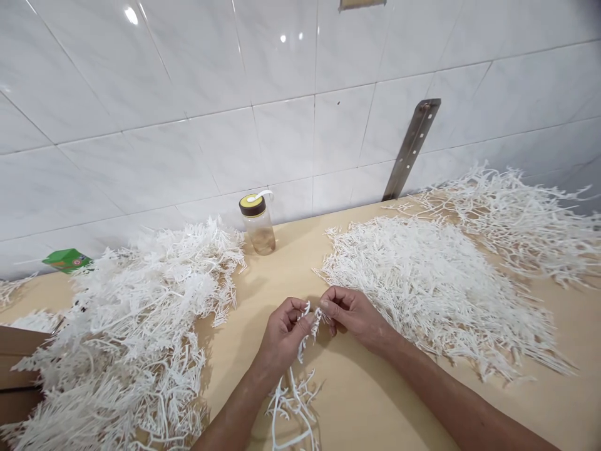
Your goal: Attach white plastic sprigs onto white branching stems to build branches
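My left hand (pixel 287 333) is closed on a white branched plastic sprig (pixel 305 341), pinched between thumb and fingers. Close beside it, my right hand (pixel 353 316) has its thumb and forefinger pressed together at the sprig's right-hand tips; the exact bit in this pinch is too small to make out. Below the left hand, a larger white branched stem (pixel 293 413) lies on the table, and whether it joins the held sprig cannot be told. Both hands are just above the tabletop (pixel 366 401).
Heaps of white branched pieces lie left (pixel 154 300) and right (pixel 422 275), with a looser pile (pixel 526 219) at the far right. A clear bottle (pixel 260 232) stands near the tiled wall (pixel 282 144). Further left are a green carton (pixel 67 260) and a brown box (pixel 21 357). A metal strip (pixel 413 147) leans there.
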### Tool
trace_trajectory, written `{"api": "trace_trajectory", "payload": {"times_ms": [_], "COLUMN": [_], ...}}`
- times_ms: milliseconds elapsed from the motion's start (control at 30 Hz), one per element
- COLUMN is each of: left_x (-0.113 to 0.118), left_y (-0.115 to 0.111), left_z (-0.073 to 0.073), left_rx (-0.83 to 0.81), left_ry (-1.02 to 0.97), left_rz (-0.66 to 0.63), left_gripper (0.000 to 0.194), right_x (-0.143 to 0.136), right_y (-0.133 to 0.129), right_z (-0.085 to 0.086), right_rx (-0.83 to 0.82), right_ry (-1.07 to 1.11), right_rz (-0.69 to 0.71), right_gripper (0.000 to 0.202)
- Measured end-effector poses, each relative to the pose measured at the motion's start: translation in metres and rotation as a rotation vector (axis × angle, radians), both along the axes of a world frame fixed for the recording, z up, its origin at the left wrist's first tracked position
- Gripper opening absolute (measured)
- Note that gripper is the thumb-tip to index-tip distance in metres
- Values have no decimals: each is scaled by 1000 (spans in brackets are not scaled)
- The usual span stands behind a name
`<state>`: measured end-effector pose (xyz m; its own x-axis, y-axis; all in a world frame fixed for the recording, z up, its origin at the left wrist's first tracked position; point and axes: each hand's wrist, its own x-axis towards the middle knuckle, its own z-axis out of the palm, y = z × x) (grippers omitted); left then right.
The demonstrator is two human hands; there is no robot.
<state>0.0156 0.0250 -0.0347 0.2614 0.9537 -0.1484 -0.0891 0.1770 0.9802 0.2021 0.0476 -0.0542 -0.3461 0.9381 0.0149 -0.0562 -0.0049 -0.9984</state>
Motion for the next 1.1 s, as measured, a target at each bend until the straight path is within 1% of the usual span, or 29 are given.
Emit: {"api": "trace_trajectory", "payload": {"times_ms": [167,367,633,800,1000,1100], "left_x": [-1,-2,-1,0,2,1], "left_y": [0,1,1,-2,-2,-2], "left_z": [3,2,3,6,6,5], "left_rx": [-23,21,14,25,44,34], "left_ry": [55,101,96,96,91,100], "left_rz": [-48,-64,-3,16,30,25], "left_gripper": [41,42,38,37,36,37], "right_x": [-2,-2,-1,2,6,6], "right_y": [-2,-4,-4,-2,-1,-4], "right_z": [7,11,11,12,14,17], "right_rx": [20,45,34,14,13,41], "right_ry": [-38,-62,-40,-94,-129,-191], "right_rz": [13,5,65,111,116,97], "right_gripper": [35,34,33,34,29,23]}}
